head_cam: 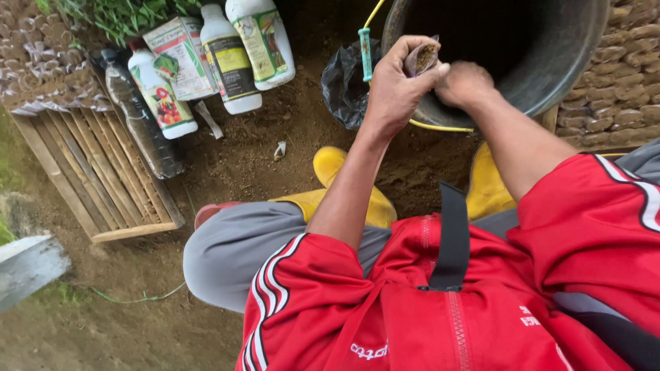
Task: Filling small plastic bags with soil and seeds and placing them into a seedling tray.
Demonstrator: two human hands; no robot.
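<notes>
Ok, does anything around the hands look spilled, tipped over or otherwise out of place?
Nothing spilled. The left hand holds a small soil-filled bag at the black tub; the right hand pinches it. One dark bottle lies on its side beside the upright white bottles.

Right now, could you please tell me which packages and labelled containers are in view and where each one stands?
White bottle: top centre, green-yellow label.
White bottle: beside it, dark-and-yellow label.
Carton: further left, white, red-green print.
White bottle: left, red cap, flowered label.
Dark bottle: leftmost, no visible label.
</notes>
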